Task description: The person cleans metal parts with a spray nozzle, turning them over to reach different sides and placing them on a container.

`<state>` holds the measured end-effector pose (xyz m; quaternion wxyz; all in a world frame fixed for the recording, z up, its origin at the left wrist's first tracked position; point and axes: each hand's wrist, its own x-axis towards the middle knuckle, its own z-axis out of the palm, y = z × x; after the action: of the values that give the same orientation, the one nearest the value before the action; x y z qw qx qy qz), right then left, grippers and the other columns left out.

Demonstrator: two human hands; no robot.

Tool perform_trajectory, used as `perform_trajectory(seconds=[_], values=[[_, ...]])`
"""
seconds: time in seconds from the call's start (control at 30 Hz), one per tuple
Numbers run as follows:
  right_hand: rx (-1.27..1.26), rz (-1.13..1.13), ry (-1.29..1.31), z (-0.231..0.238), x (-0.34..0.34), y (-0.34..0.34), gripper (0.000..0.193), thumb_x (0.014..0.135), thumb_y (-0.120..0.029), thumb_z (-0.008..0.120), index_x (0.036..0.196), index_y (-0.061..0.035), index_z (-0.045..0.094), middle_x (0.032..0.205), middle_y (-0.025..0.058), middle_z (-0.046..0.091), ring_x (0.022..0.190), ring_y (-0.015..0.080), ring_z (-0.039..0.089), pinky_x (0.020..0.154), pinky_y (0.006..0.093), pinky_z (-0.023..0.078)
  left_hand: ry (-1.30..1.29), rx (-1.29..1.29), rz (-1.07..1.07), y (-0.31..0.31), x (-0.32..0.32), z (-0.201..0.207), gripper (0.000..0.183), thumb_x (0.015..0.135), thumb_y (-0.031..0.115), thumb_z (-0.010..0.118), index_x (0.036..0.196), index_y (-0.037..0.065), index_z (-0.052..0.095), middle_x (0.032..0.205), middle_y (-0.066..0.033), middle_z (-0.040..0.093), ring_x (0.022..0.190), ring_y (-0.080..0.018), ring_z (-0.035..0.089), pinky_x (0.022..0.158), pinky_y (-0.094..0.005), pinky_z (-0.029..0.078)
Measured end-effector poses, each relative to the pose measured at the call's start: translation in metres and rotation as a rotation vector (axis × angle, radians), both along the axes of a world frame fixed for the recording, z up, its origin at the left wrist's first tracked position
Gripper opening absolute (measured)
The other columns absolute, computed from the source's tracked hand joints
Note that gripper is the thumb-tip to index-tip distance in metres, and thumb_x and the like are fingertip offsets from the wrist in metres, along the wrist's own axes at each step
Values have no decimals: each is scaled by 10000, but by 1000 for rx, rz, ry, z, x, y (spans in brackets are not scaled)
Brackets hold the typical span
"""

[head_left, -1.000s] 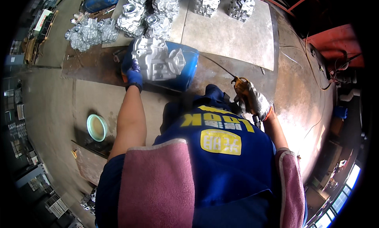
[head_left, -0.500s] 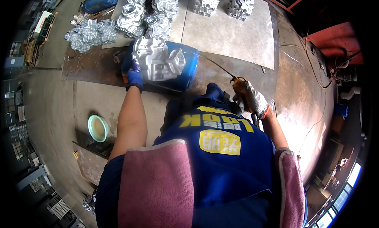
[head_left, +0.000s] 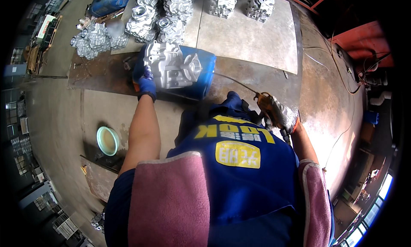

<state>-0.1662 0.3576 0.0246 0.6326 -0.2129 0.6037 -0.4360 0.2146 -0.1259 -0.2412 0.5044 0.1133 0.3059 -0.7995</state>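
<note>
A silvery cast-metal housing [head_left: 173, 67] rests on a blue plastic barrel [head_left: 207, 78] lying on its side. My left hand [head_left: 147, 81], in a blue glove, grips the casting's left edge; some of its fingers are hidden against the metal. Off to the right, my gloved right hand [head_left: 282, 114] is wrapped round an orange air blow gun [head_left: 266, 102]. The gun's long thin nozzle points up and left toward the barrel, its tip apart from the casting's right side.
Several similar castings [head_left: 171, 11] stand in piles beyond the barrel, on and beside pale sheets [head_left: 248, 41]. Another blue barrel [head_left: 110, 2] lies at the far left. A pale green basin [head_left: 107, 141] of cloudy liquid sits left of my forearm. Hoses [head_left: 332, 54] trail along the right.
My right hand has shifted slightly right and down with the air blow gun, drawing its nozzle back from the casting. My left hand and the casting stay nearly in place.
</note>
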Motion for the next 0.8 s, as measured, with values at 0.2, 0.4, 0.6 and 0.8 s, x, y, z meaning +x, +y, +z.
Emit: perform_trajectory(seconds=[0.2,0.4,0.6,0.8], values=[[134,-57,-192,0,5,10,467,973,-432,502,1230,-44,533,852,106,625,618,192,627,521,312,544,473,257,106,53,11,48,529,893,127,493,1415,63,435,1408,-93,479,1279,-198,463,1025,-302,393],[-238,-356,-247,-24,-10,1,439,971,-419,512,1206,-50,553,982,120,629,869,233,654,671,363,571,600,589,289,81,-63,78,594,841,259,648,1369,32,496,1362,-96,529,1264,-212,484,1036,-306,420],[-209,-328,-576,-18,22,-47,555,931,-569,496,1114,-52,579,905,101,639,721,218,640,592,328,532,-513,-454,-551,64,-57,32,480,888,199,495,1331,14,477,1239,-119,548,1089,-210,524,937,-313,426],[-172,-381,-788,15,21,-31,494,952,-439,539,1195,-9,526,980,145,628,845,245,638,750,364,542,-1803,-1711,-975,85,4,11,407,953,296,471,1209,-6,562,1009,-121,646,829,-194,614,783,-342,499]])
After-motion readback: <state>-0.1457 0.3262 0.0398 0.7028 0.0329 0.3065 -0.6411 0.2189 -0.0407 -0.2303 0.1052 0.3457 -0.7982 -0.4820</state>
